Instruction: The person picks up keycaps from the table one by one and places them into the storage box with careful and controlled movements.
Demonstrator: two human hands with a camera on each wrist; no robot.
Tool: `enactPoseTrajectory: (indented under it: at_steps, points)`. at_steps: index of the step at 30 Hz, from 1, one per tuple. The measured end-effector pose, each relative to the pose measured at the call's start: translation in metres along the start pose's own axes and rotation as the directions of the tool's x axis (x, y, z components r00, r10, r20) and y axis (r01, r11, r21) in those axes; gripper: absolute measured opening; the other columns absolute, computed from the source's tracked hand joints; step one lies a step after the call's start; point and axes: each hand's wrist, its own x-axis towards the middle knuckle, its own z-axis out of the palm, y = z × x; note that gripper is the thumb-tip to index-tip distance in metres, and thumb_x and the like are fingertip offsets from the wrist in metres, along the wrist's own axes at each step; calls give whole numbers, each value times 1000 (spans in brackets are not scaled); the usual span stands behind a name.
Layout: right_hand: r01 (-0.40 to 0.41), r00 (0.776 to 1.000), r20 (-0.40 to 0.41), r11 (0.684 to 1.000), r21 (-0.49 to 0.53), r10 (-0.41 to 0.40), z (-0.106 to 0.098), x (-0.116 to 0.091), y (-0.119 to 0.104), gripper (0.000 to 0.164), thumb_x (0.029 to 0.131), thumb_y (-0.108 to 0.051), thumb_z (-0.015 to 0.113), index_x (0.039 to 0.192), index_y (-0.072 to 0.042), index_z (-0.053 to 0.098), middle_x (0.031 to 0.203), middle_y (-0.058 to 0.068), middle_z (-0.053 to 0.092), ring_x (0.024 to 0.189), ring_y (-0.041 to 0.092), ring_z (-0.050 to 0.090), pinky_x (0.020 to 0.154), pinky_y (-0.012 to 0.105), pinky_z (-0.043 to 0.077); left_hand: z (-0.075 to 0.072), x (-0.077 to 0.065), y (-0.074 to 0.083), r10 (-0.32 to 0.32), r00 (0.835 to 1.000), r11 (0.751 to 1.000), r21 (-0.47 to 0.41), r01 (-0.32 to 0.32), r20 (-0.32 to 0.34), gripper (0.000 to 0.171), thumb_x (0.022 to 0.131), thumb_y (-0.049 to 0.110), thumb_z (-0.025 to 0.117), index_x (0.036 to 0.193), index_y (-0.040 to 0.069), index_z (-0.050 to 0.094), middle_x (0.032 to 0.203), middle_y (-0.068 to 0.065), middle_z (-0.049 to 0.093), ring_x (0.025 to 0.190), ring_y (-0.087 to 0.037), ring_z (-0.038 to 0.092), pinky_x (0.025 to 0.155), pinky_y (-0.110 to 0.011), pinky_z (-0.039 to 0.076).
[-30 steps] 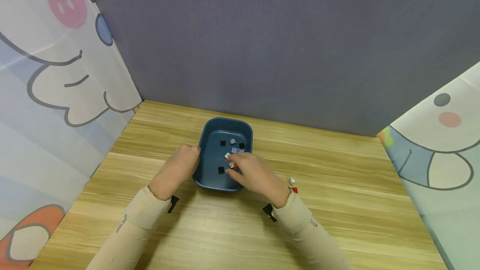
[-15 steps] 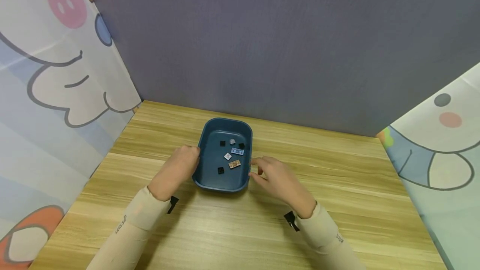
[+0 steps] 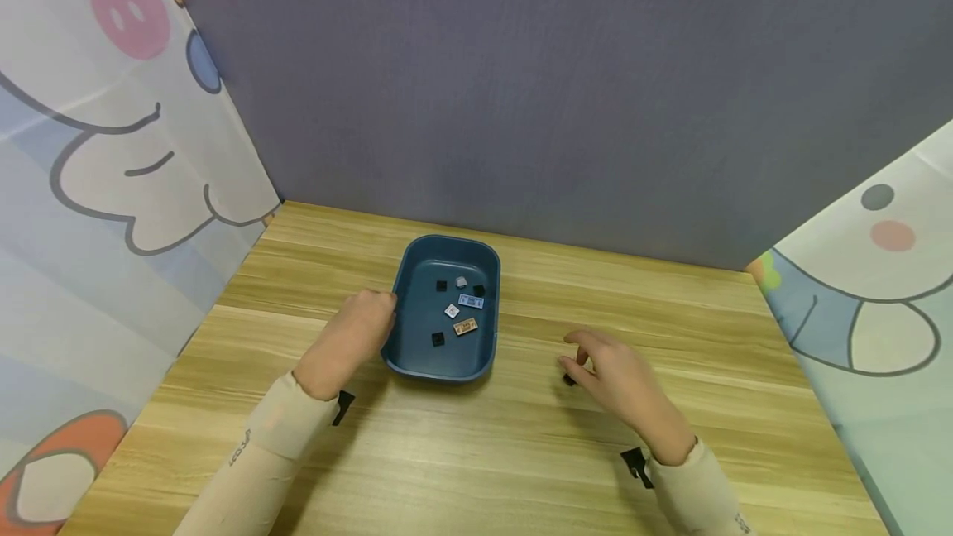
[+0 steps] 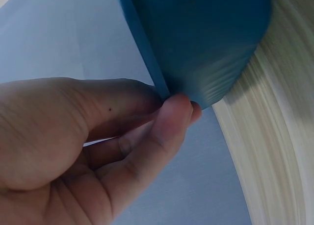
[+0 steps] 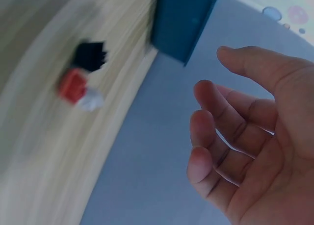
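My left fingers (image 4: 169, 124) pinch the rim of the blue bin (image 3: 414, 333) on its left side; my right fingers (image 5: 208, 95) hold nothing, loosely bent, with a clear gap to the thumb (image 5: 255, 63). Near these right fingers, on the tabletop (image 3: 514, 445) to the right of the bin, lie a black piece (image 5: 91, 57), a red piece (image 5: 72, 85) and a white piece (image 5: 91, 99), blurred from my wrist and apart from my skin. Inside the bin I see a blue tile (image 3: 471, 301) and a tan tile (image 3: 465, 327), both printed, though the marks are too small for me to read, plus a white tile (image 3: 452, 311), a pale block (image 3: 461, 281) and three black blocks (image 3: 438, 339). The lettering (image 3: 241, 447) on my sleeves (image 3: 286, 424) is unreadable as well. Behind the tabletop stands a grey panel (image 3: 506, 106), and sheets (image 3: 112, 172) printed with cartoon figures rise on either side of it
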Motion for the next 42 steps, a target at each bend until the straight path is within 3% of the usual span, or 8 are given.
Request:
enactPoseTrajectory:
  at_steps: [8, 18, 26, 33, 42]
  points:
    - [-96, 995, 29, 995, -14, 96, 3, -18, 19, 30, 92, -23, 75, 115, -4, 70, 78, -9, 57, 49, 1, 40, 43, 23, 37, 0, 0, 0, -17, 1000, 1000, -13, 18, 22, 9, 95, -3, 60, 86, -4, 64, 79, -19, 64, 76, -36, 68, 60, -40, 55]
    - [-162, 981, 100, 985, -60, 167, 12, -29, 32, 26, 90, -16, 76, 110, -2, 69, 78, -7, 60, 56, 3, 45, 46, 22, 39, -1, 0, 1, -26, 999, 999, -18, 27, 30, 9, 95, -3, 61, 87, -4, 64, 79, -19, 64, 74, -34, 67, 59, -38, 53]
    - [-216, 963, 161, 976, -28, 217, 18, -33, 36, 26, 89, -15, 76, 112, -4, 69, 79, -4, 61, 58, 5, 49, 48, 24, 42, -1, 0, 1, -15, 1000, 1000, -18, 15, 26, 9, 95, -3, 60, 86, -4, 64, 78, -18, 64, 73, -33, 67, 57, -37, 53]
    - [-235, 954, 188, 972, -18, 234, 23, -33, 37, 29, 89, -12, 76, 116, -4, 68, 80, -4, 62, 59, 5, 50, 50, 24, 43, 0, 1, -1, -7, 1000, 1000, -12, 7, 23, 11, 95, -3, 59, 85, -4, 64, 78, -18, 64, 74, -33, 67, 58, -38, 53]
    - [-215, 963, 163, 976, -24, 216, 29, -34, 40, 25, 89, -8, 74, 114, -4, 68, 81, -2, 65, 59, 4, 52, 48, 22, 43, 0, 1, 0, -16, 999, 1000, -14, 17, 27, 10, 95, -3, 60, 86, -4, 64, 79, -18, 64, 75, -34, 67, 59, -38, 54]
